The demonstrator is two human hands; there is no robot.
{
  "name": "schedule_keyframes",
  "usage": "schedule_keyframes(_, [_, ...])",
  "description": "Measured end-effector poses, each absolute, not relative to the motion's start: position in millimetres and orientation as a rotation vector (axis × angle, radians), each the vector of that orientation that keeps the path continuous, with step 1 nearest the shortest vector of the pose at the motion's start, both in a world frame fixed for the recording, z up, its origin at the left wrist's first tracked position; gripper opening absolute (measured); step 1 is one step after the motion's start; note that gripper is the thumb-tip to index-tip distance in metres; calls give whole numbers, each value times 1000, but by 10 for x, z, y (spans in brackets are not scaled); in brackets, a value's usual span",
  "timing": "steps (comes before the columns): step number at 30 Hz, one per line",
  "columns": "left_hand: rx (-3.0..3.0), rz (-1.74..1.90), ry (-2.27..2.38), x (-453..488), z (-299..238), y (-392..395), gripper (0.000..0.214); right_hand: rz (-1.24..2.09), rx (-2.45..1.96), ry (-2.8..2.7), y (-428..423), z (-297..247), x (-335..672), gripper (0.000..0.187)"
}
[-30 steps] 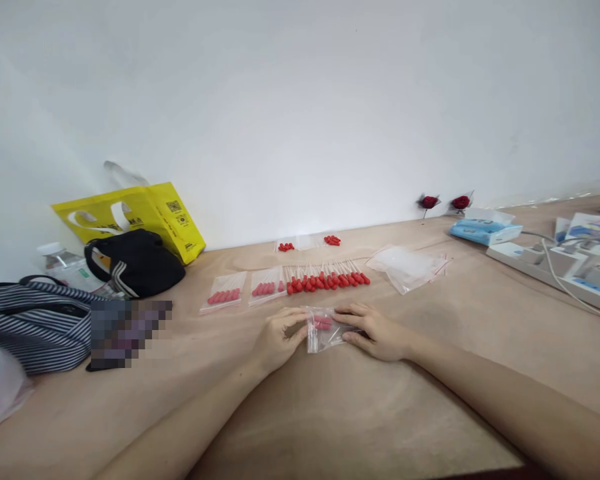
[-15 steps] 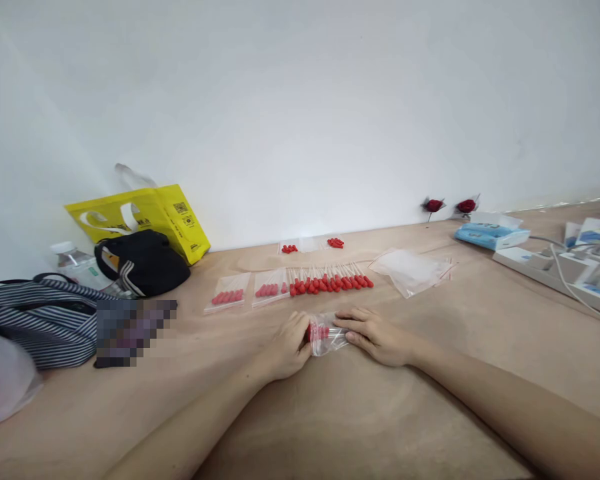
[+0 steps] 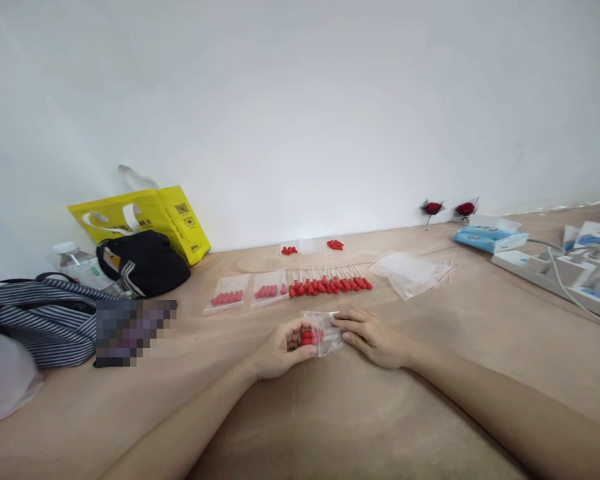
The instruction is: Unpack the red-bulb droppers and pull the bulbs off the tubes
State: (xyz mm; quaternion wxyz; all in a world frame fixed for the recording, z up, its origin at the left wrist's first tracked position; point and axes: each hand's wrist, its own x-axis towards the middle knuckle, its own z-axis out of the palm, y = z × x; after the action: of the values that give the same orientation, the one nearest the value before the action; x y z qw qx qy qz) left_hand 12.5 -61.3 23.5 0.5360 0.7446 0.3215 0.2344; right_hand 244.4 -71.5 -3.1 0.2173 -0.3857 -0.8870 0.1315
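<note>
At the table's near middle, a small clear zip bag lies between my hands. Several droppers with red bulbs stick into it, bulbs toward the left, thin clear stems inside the plastic. My left hand curls its fingers and thumb around the bulbs at the bag's left edge. My right hand pinches the bag's right end between fingers and thumb. Just beyond, a row of loose droppers lies with bulbs toward me. Left of that row are two filled zip bags, flat on the table.
A stack of clear bags lies to the right of the row. Filled bags lie by the wall. At left are a yellow bag, black cap and striped bag. A tissue pack and power strip sit right.
My left hand has shifted left and loosened around the bulbs, so more of them and the bag's left edge show. My right hand stays on the bag's right end.
</note>
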Motion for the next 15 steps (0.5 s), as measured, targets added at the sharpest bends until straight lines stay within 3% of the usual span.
schedule_keyframes(8, [1682,941,1120,134,187,-543,28,346,-1078,-2443,-697,-37,2439,38])
schedule_keyframes(15, [1724,1411,1298,-243,460,-338,32,333,-1097,-2462,-716,-21,2447,39])
